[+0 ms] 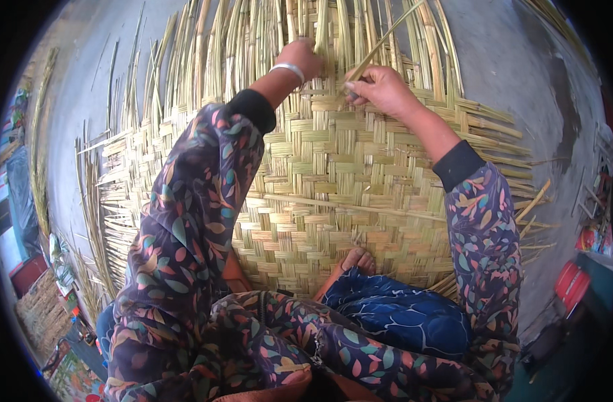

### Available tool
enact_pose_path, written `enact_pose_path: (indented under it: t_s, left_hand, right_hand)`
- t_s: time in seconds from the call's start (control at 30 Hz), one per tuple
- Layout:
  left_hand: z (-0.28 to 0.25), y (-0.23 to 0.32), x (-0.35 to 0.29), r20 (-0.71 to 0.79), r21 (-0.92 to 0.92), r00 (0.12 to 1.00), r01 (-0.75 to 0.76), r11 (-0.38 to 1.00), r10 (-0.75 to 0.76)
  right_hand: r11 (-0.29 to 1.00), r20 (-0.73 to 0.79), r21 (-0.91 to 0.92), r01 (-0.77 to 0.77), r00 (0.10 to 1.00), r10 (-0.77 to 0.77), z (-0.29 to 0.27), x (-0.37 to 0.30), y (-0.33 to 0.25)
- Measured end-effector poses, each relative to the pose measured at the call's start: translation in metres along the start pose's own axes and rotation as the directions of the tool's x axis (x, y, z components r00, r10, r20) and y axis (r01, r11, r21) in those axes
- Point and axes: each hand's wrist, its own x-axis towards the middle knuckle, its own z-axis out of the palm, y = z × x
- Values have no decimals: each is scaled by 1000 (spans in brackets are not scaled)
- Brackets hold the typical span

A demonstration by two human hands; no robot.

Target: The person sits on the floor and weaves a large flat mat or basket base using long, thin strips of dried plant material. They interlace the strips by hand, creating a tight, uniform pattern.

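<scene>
A woven reed mat [360,161] lies on the floor in front of me, its flattened strips crossing over and under. Long unwoven reeds [236,53] run out from its far edge. My left hand [303,59], a metal bangle at its wrist, is curled closed on upright reeds at the far edge of the weave; its fingertips are partly hidden. To its right, my right hand [380,90] pinches a loose reed strip [391,33] between thumb and fingers. That strip slants up and to the right, above the other reeds.
My bare foot [359,260] rests on the mat's near part. A loose strip [353,206] lies across the weave. Reed ends stick out at both sides. Grey floor [514,74] surrounds the mat, with a reed bundle [42,147] at left and a red round object [572,287] at right.
</scene>
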Motion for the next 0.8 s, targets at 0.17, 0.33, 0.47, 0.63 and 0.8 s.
enact_pose_path:
  t_s: [0.17, 0.33, 0.47, 0.63, 0.8]
  left_hand:
    - [-8, 9, 31, 190, 64, 982, -4, 998, -8]
    - [-19, 22, 8, 219, -218, 975, 89, 972, -40]
    - [-13, 28, -3, 166, -404, 984, 130, 905, -68]
    - [-13, 35, -28, -82, -399, 990, 74, 914, -116]
    - [-17, 34, -35, -94, -425, 987, 79, 902, -131]
  right_hand:
    - [1000, -28, 12, 25, 999, -24, -5, 15, 11]
    - [997, -37, 73, -29, 999, 32, -11, -2, 2]
    - [993, -50, 107, -42, 998, 48, -12, -6, 7]
    - [992, -89, 126, 28, 996, -16, -11, -13, 14]
    - [994, -163, 105, 28, 987, -10, -6, -16, 12]
